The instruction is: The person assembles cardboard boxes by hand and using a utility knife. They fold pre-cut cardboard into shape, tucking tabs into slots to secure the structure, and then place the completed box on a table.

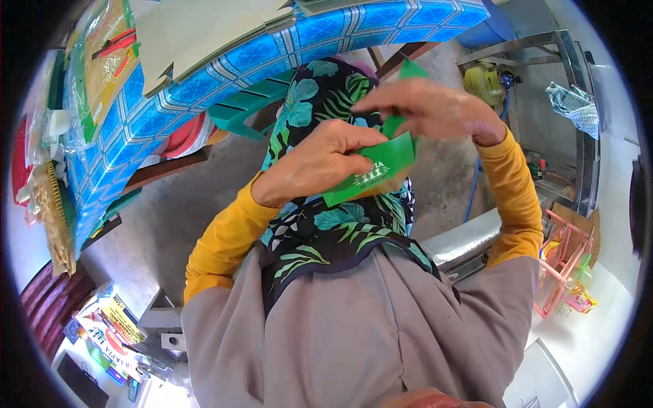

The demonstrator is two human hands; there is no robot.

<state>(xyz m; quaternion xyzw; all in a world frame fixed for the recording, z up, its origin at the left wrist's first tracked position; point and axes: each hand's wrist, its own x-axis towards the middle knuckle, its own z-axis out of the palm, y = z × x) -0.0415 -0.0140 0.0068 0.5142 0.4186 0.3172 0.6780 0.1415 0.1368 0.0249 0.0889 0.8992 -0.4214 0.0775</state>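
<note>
My left hand [320,162] grips a green printed cardboard box [374,171] above my lap, thumb and fingers pinched on its near side. The box looks partly folded, with a paler inner or lower face along its bottom edge. Over its far right end is my right hand [435,109], smeared by motion. Green flaps of the card show beneath and behind the right fingers, and one tip [411,69] sticks up past them. Whether those fingers pinch the card is not clear.
Ahead stands a table with a blue checked cloth [245,64], bearing stacked grey card sheets [204,34] and a red cutter [114,44] on plastic packaging. A green plastic stool [248,102] is beneath. Rightward are a metal frame [578,122] and a pink rack [561,262].
</note>
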